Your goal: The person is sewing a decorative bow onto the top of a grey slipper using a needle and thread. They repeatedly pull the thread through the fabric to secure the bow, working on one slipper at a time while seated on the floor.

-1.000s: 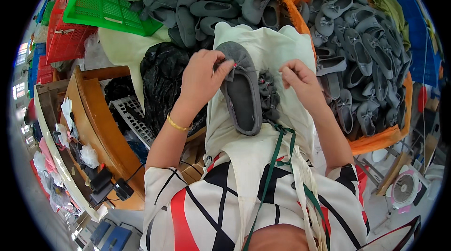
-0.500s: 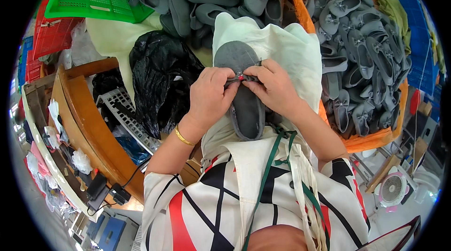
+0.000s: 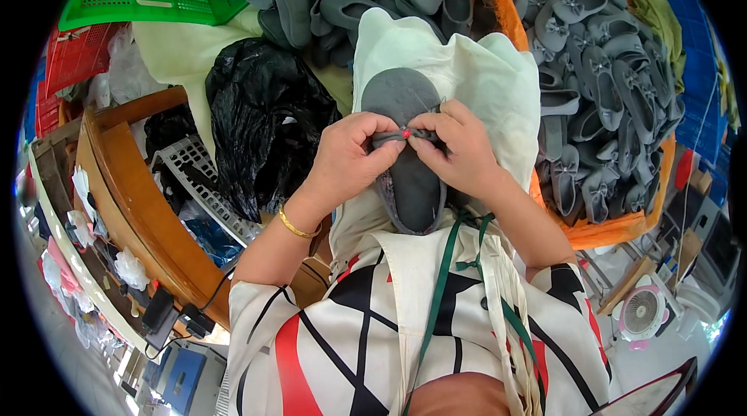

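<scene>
Grey strip (image 3: 397, 135) is now clamped by the left hand (image 3: 342, 153) and the newly arrived right hand (image 3: 464, 149)

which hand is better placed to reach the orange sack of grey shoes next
Right, probably: the right hand is nearer the large orange sack of grey fabric shoes, which lies on that side. The left hand is farther away. Both pinch the thin grey fabric strip with a red centre.

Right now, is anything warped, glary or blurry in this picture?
In the head view, the wooden desk bends fisheye-style and corners go black; same view, highlights streak the black plastic bag; head view, the grey shoe looks matte, fairly sharp.
</scene>
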